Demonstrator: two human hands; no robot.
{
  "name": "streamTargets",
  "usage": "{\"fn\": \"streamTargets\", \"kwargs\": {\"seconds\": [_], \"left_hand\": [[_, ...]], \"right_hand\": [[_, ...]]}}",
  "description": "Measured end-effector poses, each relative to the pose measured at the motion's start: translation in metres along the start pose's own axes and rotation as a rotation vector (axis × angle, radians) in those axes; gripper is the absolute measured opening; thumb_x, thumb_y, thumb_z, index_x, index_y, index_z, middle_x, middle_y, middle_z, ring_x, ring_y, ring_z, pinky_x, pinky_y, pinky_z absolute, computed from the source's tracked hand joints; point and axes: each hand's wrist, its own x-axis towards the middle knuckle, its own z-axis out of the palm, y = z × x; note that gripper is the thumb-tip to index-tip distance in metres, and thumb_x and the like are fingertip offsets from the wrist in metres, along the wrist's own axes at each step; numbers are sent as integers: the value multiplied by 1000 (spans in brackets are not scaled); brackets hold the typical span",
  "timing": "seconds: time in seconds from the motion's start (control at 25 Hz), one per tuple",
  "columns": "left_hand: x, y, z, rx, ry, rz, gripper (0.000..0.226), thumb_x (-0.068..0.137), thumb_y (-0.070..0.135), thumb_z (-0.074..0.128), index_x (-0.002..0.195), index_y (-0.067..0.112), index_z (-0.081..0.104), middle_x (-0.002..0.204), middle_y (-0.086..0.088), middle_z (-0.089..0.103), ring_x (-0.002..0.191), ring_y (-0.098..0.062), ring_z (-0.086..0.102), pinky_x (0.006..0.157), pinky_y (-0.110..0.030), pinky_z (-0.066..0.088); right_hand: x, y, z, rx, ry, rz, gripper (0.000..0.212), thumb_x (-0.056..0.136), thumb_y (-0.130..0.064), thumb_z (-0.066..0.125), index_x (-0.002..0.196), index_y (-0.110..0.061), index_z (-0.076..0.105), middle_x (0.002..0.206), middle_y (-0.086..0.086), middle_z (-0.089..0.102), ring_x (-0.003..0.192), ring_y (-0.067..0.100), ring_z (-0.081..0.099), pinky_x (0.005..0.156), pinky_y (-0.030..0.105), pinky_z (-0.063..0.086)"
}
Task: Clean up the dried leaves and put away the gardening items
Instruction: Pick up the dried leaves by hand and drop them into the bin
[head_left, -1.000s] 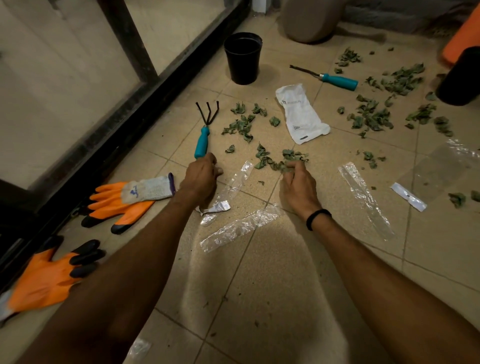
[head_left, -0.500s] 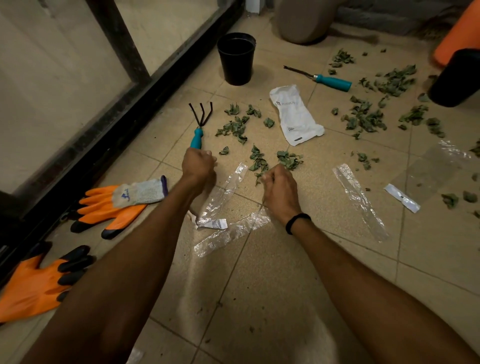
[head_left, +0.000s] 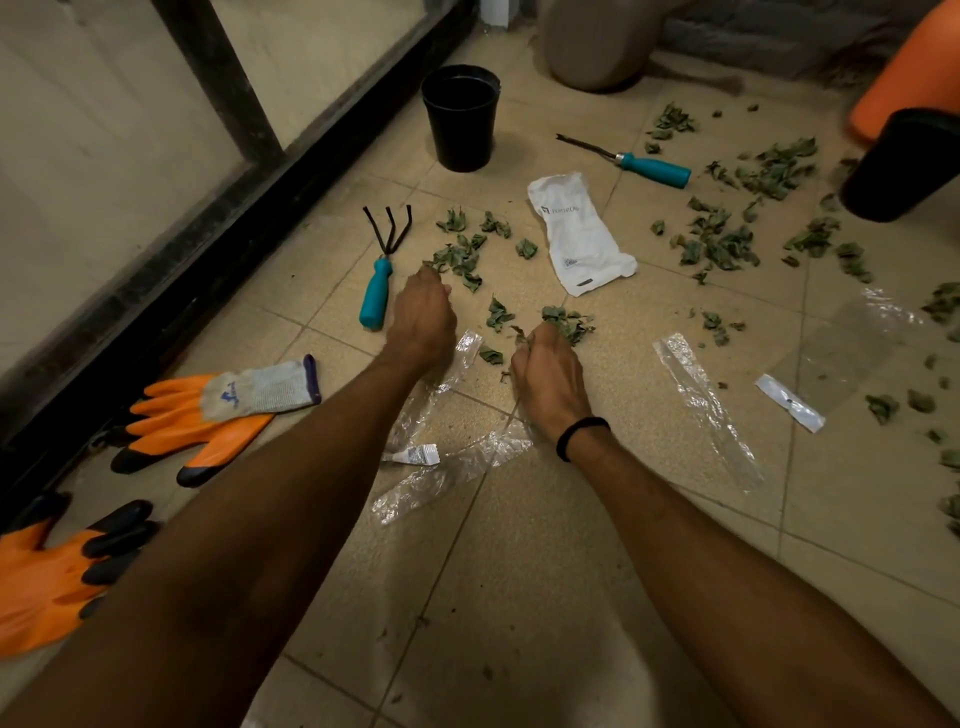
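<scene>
Head view, tiled floor. Left hand (head_left: 422, 317) knuckles up, fingertips tucked under at the near edge of a scatter of dried leaves (head_left: 462, 254); cannot tell whether it pinches any. Right hand (head_left: 545, 374) curled, fingers closed round a leaf clump (head_left: 569, 319) resting on the tile; black wristband (head_left: 579, 434) at the wrist.

Hand rake (head_left: 382, 275) lies just left of the left hand, tines pointing away. Black pot (head_left: 461, 117) upright beyond it. White pouch (head_left: 579, 234) flat between the near leaves and a bigger leaf spread (head_left: 722, 244) to the right. Teal-handled tool (head_left: 636, 163) lies past the pouch. Orange glove (head_left: 208, 421) beside the left forearm, second orange glove (head_left: 47, 582) at the frame's left edge. Clear wrappers (head_left: 452, 467) under and between the wrists
</scene>
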Motion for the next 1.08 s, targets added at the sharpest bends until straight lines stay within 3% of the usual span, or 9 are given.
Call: {"fn": "streamTargets", "kwargs": {"seconds": [0.12,0.24,0.36,0.48,0.64,0.72,0.8,0.88,1.08], "left_hand": [[-4,-6,19,173,-101,58,31,101,13,49,131,7,42,123,-17,52,100,-29,56,87,-45,54],[-5,-6,23,152,-53,46,23,102,11,44,125,9,42,117,-17,54,95,-29,56,78,-41,52],[0,1,14,40,-35,-100,22,102,15,46,123,5,45,114,-16,57,99,-30,57,75,-37,46],[8,3,7,-76,-79,-295,30,100,27,55,119,3,53,111,-15,64,102,-29,62,86,-42,54],[11,-5,4,-245,-46,-347,28,96,28,62,107,2,62,97,-14,70,92,-26,67,82,-45,59],[7,-6,-4,-247,-16,-349,33,97,23,61,121,1,55,105,-12,67,98,-24,65,85,-39,57],[0,-6,-7,-180,-11,-338,49,98,20,60,139,1,39,114,-11,63,104,-25,62,83,-34,51],[-6,-8,-5,-118,-17,-321,59,98,24,60,144,3,31,117,-15,62,105,-28,63,81,-35,48],[-15,-4,4,22,-41,-243,40,103,22,51,135,4,38,116,-19,59,104,-30,59,78,-36,47]], "right_hand": [[3,-7,-9,73,26,-27,9,98,-16,45,105,-10,45,97,6,51,85,21,49,68,31,39],[9,-13,-5,-5,-27,-103,17,101,-18,40,114,-9,46,106,12,50,89,23,48,70,31,36],[-3,-13,9,-93,-148,-211,25,104,-25,41,123,-9,45,112,16,51,98,27,50,74,32,41],[-7,-9,11,-198,-152,-242,21,102,-15,44,122,-9,45,112,14,53,101,28,52,78,36,46],[1,-4,-18,238,-167,-4,15,100,-22,47,108,-10,49,97,6,59,85,22,57,64,32,47],[3,5,-31,337,-173,84,22,100,-27,49,113,-10,51,99,2,59,87,18,56,63,28,42],[4,12,-37,280,-184,112,26,99,-25,50,119,-9,52,99,3,59,90,20,56,69,25,37],[4,17,-36,173,-179,69,23,97,-18,50,118,-8,52,106,9,61,95,25,57,74,25,36],[1,17,-31,6,-144,-24,19,96,-12,46,111,-2,53,106,16,59,96,29,54,73,28,34]]}}
